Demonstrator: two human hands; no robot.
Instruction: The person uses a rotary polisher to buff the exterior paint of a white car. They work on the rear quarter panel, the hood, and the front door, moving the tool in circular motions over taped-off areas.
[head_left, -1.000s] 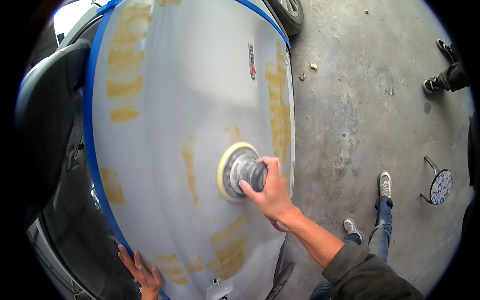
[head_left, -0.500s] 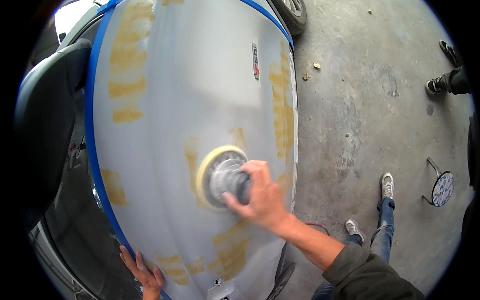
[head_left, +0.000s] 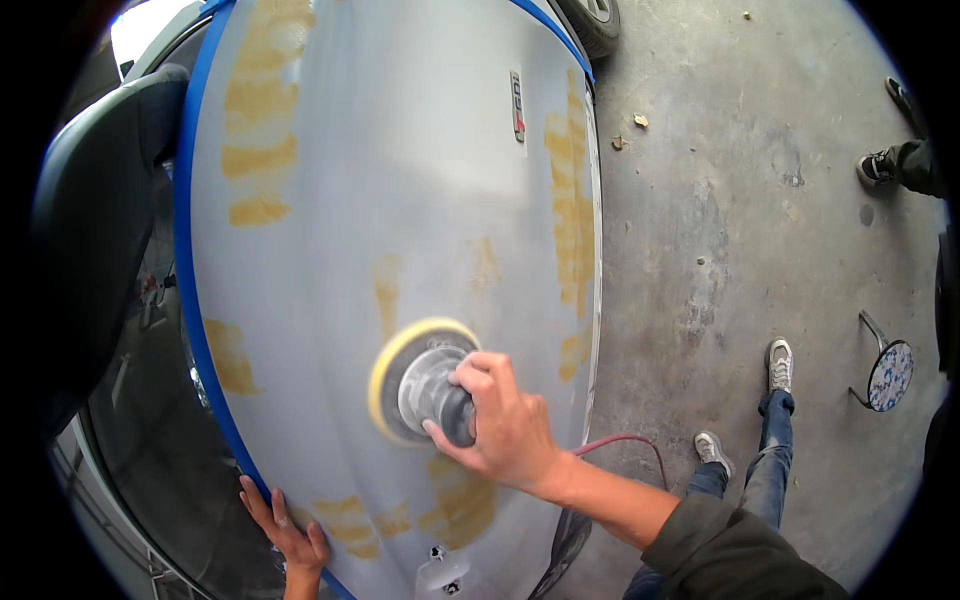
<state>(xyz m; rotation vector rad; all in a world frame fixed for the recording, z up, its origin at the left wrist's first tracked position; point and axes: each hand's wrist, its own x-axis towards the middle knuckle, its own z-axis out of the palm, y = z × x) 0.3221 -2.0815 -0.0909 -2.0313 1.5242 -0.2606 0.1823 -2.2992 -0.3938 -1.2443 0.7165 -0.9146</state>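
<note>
My right hand is closed around the grey body of a round orbital sander with a yellow-rimmed pad. The pad lies against a dull grey car door panel. Yellowish filler patches show below the sander, with more along both sides of the panel. At the lower left, my left hand rests with fingers spread over the panel's edge, which is lined with blue masking tape. A small emblem sits toward the top right of the panel.
The dark side mirror juts out at left. A red hose runs near my right forearm. On the concrete floor stand a round stool and another person's shoe. A tyre is at the top.
My right hand has moved the sander down and slightly left across the panel. My left hand stays at the taped edge. More of the red hose now shows.
</note>
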